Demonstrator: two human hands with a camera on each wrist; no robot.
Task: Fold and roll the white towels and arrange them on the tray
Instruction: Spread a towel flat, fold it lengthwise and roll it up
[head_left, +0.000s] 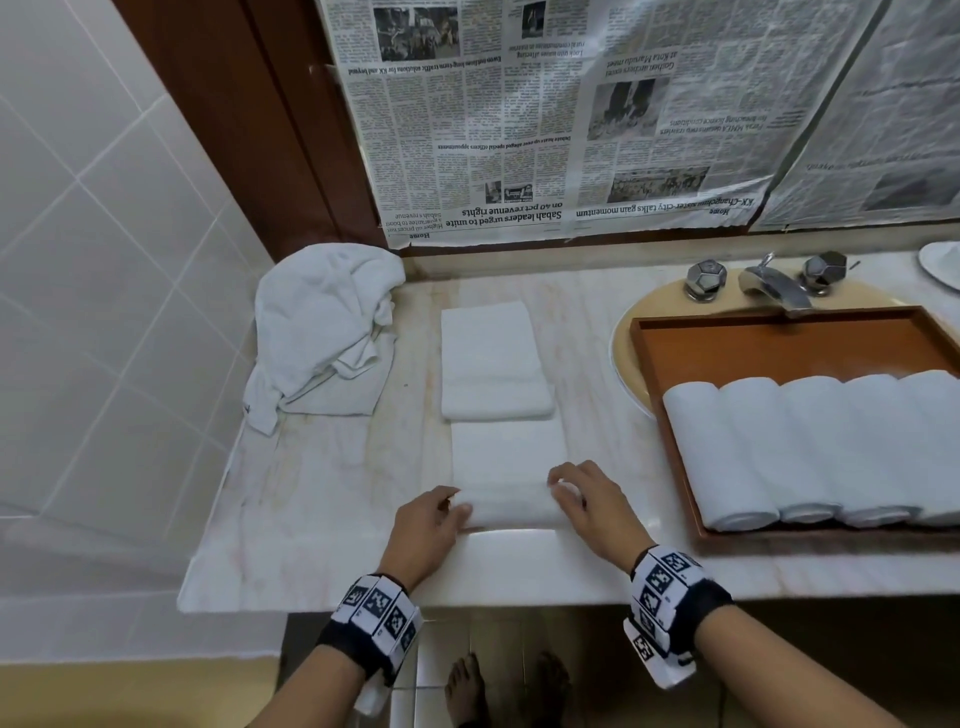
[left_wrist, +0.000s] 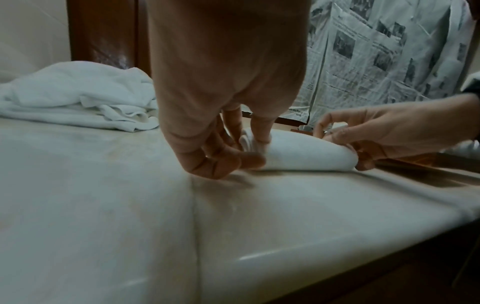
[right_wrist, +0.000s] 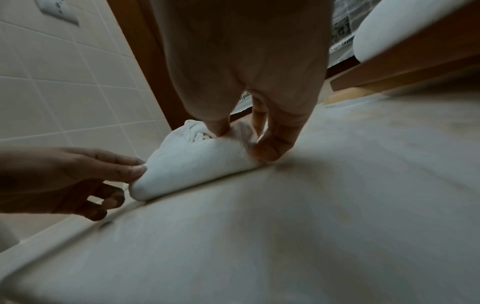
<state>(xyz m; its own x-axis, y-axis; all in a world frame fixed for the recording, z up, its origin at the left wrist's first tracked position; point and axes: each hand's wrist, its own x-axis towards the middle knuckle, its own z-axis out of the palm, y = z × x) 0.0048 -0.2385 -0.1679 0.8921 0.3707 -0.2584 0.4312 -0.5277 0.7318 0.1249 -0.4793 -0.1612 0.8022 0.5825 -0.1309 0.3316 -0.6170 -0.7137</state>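
Note:
A white towel (head_left: 509, 467) lies on the marble counter near the front edge, its near end rolled up into a tube (left_wrist: 306, 152) (right_wrist: 192, 164). My left hand (head_left: 431, 525) (left_wrist: 228, 156) pinches the roll's left end, fingers curled round it. At the roll's right end my right hand (head_left: 576, 499) (right_wrist: 249, 144) grips it the same way. Behind lies a second folded towel (head_left: 493, 364). Several rolled towels (head_left: 810, 447) lie side by side in the brown wooden tray (head_left: 779, 343) at the right.
A crumpled heap of white towels (head_left: 322, 327) sits at the counter's back left by the tiled wall. The tray rests over a sink with a chrome tap (head_left: 774, 286). Newspaper (head_left: 545, 114) covers the wall behind. The counter's front edge (head_left: 467, 597) is just below my hands.

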